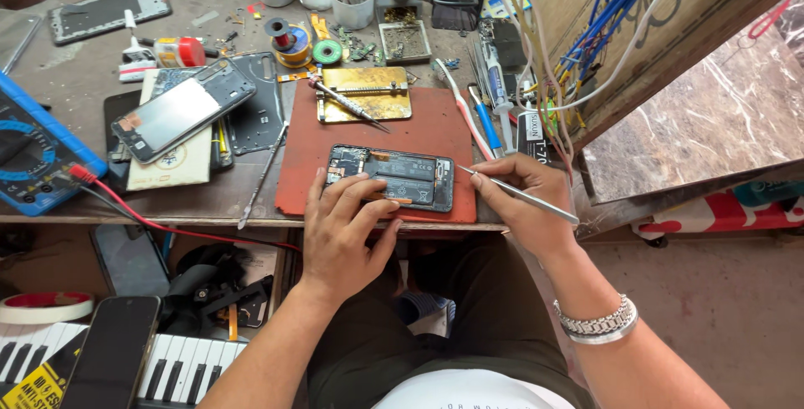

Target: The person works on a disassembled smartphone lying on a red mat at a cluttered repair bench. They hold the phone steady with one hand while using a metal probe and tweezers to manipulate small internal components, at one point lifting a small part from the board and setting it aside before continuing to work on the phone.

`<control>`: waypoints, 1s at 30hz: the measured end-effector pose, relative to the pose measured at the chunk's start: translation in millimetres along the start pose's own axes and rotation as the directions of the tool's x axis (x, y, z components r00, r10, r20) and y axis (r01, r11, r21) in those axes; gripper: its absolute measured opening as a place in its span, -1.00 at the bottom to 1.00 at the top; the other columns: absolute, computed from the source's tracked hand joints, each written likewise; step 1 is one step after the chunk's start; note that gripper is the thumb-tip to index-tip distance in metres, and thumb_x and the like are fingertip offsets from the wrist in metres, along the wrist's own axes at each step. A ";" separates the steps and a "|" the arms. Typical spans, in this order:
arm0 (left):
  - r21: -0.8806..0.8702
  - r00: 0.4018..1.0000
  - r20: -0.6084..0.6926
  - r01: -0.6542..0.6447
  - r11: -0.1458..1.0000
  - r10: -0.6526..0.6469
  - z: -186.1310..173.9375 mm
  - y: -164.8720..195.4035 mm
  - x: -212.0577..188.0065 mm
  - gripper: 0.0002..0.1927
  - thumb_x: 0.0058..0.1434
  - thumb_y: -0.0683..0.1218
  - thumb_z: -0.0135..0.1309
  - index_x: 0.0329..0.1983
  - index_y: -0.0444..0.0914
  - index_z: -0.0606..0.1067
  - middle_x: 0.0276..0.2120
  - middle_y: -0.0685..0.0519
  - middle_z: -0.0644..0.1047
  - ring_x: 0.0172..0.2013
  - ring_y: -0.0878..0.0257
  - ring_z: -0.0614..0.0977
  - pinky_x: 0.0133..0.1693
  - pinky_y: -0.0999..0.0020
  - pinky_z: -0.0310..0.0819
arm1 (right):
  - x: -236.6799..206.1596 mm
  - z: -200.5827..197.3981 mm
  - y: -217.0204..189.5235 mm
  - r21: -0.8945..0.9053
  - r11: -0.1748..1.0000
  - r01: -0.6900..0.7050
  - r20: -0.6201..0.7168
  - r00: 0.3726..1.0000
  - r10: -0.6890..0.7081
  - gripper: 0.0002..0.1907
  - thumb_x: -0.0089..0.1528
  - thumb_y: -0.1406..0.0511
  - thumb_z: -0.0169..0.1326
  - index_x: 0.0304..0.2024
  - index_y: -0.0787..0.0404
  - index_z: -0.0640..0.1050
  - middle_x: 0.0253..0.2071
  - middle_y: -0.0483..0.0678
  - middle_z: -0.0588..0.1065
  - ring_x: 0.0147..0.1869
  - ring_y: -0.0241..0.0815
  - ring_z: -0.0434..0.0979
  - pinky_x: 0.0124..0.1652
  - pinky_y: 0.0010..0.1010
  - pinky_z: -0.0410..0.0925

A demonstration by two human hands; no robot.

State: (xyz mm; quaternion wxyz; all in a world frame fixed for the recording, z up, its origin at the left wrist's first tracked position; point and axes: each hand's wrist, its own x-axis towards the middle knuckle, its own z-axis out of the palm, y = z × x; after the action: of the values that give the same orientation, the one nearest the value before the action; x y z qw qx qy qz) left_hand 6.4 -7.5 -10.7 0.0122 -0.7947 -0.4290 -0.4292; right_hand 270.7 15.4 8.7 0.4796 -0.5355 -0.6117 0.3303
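The opened phone (390, 178), its back cover off, lies on the red mat (435, 124) at the near edge of the tabletop (75, 82), right under your hands. Your left hand (342, 225) rests on it with fingers spread flat, pressing its near edge. Your right hand (521, 195) is closed on thin metal tweezers (515, 193), their tip touching the phone's right end. Just beyond your hands, on the mat's far side, a brass plate (365, 92) carries a screwdriver (350, 106). Well to the left of your left hand, another phone (193, 109) lies screen up, and a blue multimeter (33, 154) sits farther left.
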 end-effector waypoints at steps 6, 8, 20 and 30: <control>0.046 0.999 0.035 -0.012 0.999 0.010 -2.6 1.8 2.1 -0.68 0.18 -0.03 0.26 0.02 -0.01 0.60 0.14 0.11 0.53 0.21 0.11 0.47 0.38 -0.23 0.06 | -3.2 7.1 -0.3 0.035 0.999 -0.015 -0.003 1.000 0.015 -0.83 0.21 0.40 0.28 -0.16 0.33 0.65 -0.22 -0.06 0.66 -0.17 -0.42 0.62 -0.14 -0.58 0.48; 0.065 0.999 0.049 -0.021 0.998 0.018 -4.5 2.6 2.4 -0.67 0.19 -0.01 0.25 0.05 0.01 0.60 0.16 0.12 0.52 0.22 0.12 0.47 0.38 -0.23 0.05 | -3.0 8.9 -0.9 0.038 0.999 -0.010 -0.001 1.000 0.010 -0.84 0.21 0.40 0.27 -0.15 0.33 0.65 -0.22 -0.06 0.66 -0.17 -0.42 0.62 -0.15 -0.58 0.48; 0.093 0.997 0.075 -0.035 0.995 0.028 -5.2 3.8 4.8 -0.71 0.22 0.00 0.23 0.02 0.02 0.61 0.17 0.15 0.52 0.22 0.14 0.46 0.38 -0.21 0.04 | 1.1 21.6 -23.1 -0.212 0.968 0.133 -0.046 0.988 -0.145 -0.89 0.22 0.39 0.24 -0.27 0.35 0.59 -0.26 -0.02 0.65 -0.23 -0.32 0.68 -0.22 -0.52 0.49; 0.085 0.997 0.067 -0.039 0.996 0.033 -4.8 5.4 6.7 -0.72 0.21 0.00 0.23 0.00 0.01 0.61 0.15 0.15 0.52 0.22 0.14 0.45 0.38 -0.21 0.04 | 6.4 22.7 -28.2 -0.258 0.966 0.033 -0.067 0.996 -0.051 -0.89 0.23 0.34 0.19 -0.31 0.29 0.59 -0.36 -0.01 0.65 -0.33 -0.25 0.66 -0.31 -0.44 0.45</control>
State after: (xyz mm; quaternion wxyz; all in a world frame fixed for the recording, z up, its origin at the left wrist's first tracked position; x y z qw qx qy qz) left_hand 8.7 -8.3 -1.1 0.0401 -0.8147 -0.4330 -0.3837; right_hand 240.0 18.2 28.8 0.4352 -0.5916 -0.6426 0.2184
